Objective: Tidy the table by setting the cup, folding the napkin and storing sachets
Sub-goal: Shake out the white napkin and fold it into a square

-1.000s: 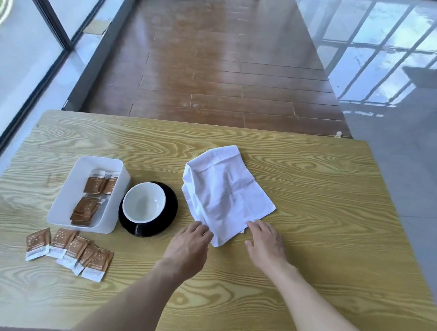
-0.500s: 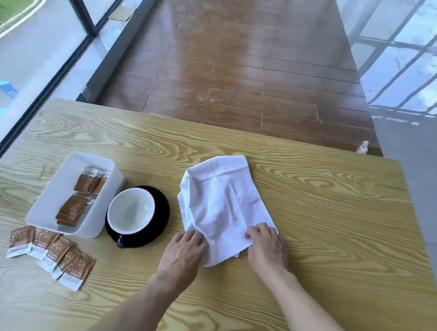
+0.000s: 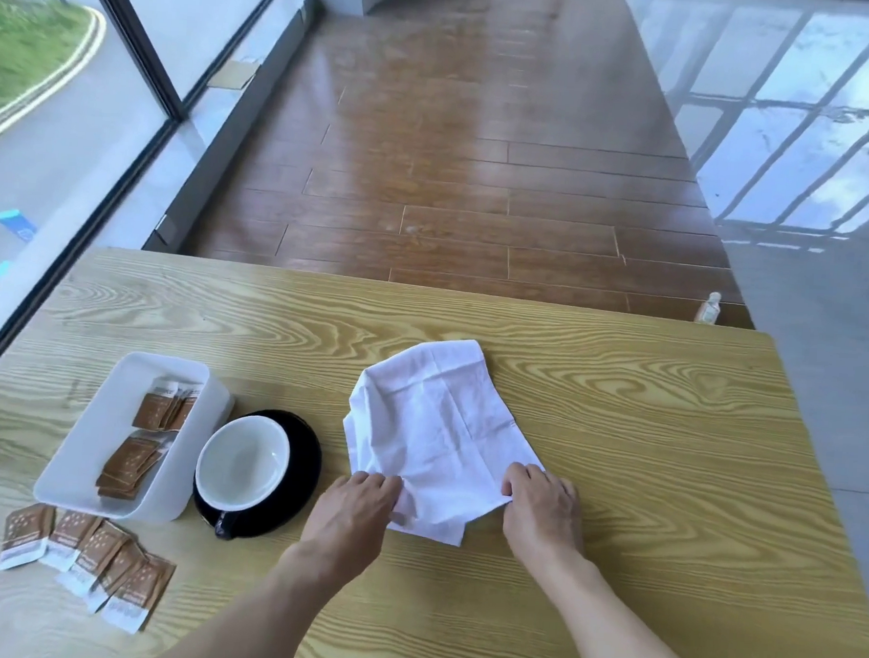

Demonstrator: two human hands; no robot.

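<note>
Loosely, five sachets point(image 3: 85, 564), one napkin point(image 3: 434, 430).

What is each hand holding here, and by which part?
Both hold the white napkin by its near edge: the left hand pinches the near-left part, the right hand the near-right corner.

White cloth napkin point(image 3: 436, 430): rumpled, loosely half-folded, lying flat mid-tabletop, near corners under fingers of both hands. Cup point(image 3: 242, 462): white inside, dark outside, upright, empty, sitting on black saucer point(image 3: 301, 478), handle toward near edge, left of napkin. Brown-and-white sachets: five loose sachets point(image 3: 88, 557) fanned, overlapping, near left tabletop edge; more stacked in two piles inside white rectangular tray point(image 3: 90, 440) just left of saucer.
</note>
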